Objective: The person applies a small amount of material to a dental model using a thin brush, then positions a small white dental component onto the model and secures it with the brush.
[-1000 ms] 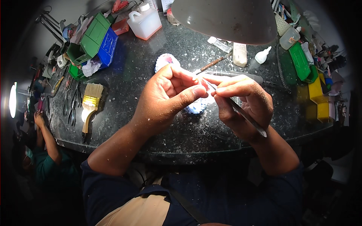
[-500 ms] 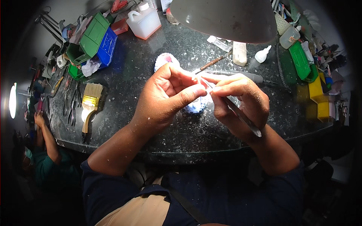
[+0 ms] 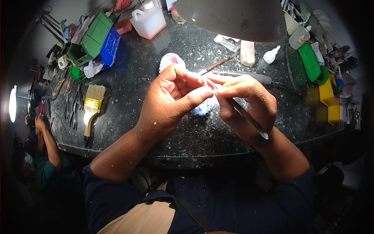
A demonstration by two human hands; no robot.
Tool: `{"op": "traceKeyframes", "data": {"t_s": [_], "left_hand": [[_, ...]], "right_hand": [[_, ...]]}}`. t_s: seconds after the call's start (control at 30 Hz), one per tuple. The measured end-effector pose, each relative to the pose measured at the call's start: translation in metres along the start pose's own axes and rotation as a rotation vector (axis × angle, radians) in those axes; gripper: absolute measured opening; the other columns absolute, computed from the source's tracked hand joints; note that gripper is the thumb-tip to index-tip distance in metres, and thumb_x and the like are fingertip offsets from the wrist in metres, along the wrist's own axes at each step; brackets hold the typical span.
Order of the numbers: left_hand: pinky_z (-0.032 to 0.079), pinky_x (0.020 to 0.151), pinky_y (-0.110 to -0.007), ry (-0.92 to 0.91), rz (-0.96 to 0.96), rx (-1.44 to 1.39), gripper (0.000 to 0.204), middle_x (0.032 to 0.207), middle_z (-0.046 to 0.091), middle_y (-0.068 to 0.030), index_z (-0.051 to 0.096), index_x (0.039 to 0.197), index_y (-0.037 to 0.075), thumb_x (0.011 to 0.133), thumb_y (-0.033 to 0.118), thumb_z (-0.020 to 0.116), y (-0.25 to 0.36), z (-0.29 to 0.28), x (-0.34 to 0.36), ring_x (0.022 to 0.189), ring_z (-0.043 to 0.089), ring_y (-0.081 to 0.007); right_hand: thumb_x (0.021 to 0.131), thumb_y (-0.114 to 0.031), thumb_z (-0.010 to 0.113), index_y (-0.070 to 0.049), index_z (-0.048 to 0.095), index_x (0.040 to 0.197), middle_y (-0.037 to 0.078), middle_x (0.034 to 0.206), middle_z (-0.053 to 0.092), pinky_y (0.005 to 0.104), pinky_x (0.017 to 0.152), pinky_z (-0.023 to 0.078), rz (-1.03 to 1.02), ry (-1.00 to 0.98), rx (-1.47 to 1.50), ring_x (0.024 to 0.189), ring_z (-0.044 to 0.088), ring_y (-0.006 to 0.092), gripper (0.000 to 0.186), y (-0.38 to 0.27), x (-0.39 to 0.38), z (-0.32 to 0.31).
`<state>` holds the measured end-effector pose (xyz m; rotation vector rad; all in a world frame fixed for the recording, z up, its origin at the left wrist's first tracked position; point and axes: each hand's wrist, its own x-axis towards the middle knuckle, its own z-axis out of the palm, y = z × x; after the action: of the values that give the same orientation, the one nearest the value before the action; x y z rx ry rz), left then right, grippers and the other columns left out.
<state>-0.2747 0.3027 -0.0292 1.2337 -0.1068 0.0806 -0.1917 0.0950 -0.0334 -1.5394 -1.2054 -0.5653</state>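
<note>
My left hand (image 3: 165, 99) pinches a small pale piece between thumb and fingertips; glare and the fingers mostly hide it, so its kind is unclear. In my right hand (image 3: 251, 99) is a slim metal carving tool (image 3: 251, 121), held like a pen. Its thin end meets the small piece, and its flat, wider end points toward my right wrist. Beyond my left hand lies a white and pink dental model (image 3: 170, 59), partly covered by the hand. Another blue and white model (image 3: 203, 109) shows on the bench beneath my fingertips.
A lamp shade (image 3: 233, 19) overhangs the dusty black bench. Past my hands lie a brown-handled tool (image 3: 216, 65), a grey handpiece (image 3: 261, 79) and a white dropper bottle (image 3: 271, 55). Leftward are a flat paintbrush (image 3: 93, 104), bins (image 3: 107, 48) and a jug (image 3: 149, 24). A co-worker's arm (image 3: 50, 142) shows far left.
My right hand and the carving tool have shifted very slightly left and up. My left hand keeps its pinch in nearly the same place.
</note>
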Motion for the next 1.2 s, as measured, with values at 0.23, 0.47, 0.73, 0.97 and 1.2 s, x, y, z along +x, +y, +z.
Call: {"op": "traceKeyframes", "data": {"t_s": [0.23,0.47,0.73,0.97,1.2], "left_hand": [[0.060,0.106,-0.035,0.012,-0.021,-0.009,0.025,0.119,0.078,-0.0119,0.064,0.119,0.003,0.102,0.002,0.081,-0.001,0.001,-0.001,0.113,0.076,-0.0181],[0.060,0.107,-0.036,-0.008,-0.028,-0.006,0.028,0.119,0.077,-0.0133,0.062,0.121,0.003,0.101,0.000,0.081,0.003,0.002,0.003,0.114,0.076,-0.0188],[0.054,0.117,-0.043,-0.007,0.118,0.196,0.045,0.124,0.071,-0.0140,0.060,0.134,0.005,0.095,-0.009,0.079,0.006,0.000,0.003,0.122,0.071,-0.0210],[0.060,0.099,-0.034,0.004,0.447,0.688,0.043,0.116,0.073,-0.0110,0.071,0.123,0.001,0.088,0.010,0.095,0.003,-0.011,0.007,0.107,0.074,-0.0180],[0.057,0.090,-0.033,0.022,0.460,0.755,0.038,0.102,0.074,-0.0079,0.077,0.114,0.004,0.086,0.019,0.098,0.001,-0.012,0.005,0.098,0.073,-0.0180]], "right_hand": [[0.086,0.008,0.086,-0.002,0.072,0.104,0.019,0.101,0.081,0.0365,0.080,0.065,-0.007,-0.007,-0.015,0.091,0.083,0.0279,0.024,-0.003,0.001,-0.001],[0.089,0.006,0.085,-0.001,0.072,0.105,0.018,0.100,0.081,0.0362,0.080,0.065,0.049,0.029,0.066,0.091,0.083,0.0260,0.022,0.001,-0.003,0.000],[0.106,-0.016,0.078,-0.002,0.077,0.116,0.010,0.101,0.073,0.0327,0.081,0.059,0.482,0.107,0.140,0.090,0.072,0.0184,0.017,-0.007,0.010,-0.022],[0.094,-0.019,0.089,-0.002,0.080,0.106,0.011,0.101,0.072,0.0354,0.085,0.057,0.379,-0.173,0.157,0.094,0.070,0.0216,0.022,-0.006,0.009,-0.008],[0.097,-0.013,0.084,-0.001,0.080,0.106,0.012,0.102,0.073,0.0360,0.085,0.057,0.363,-0.174,0.204,0.094,0.070,0.0225,0.015,0.000,0.005,-0.007]]}}
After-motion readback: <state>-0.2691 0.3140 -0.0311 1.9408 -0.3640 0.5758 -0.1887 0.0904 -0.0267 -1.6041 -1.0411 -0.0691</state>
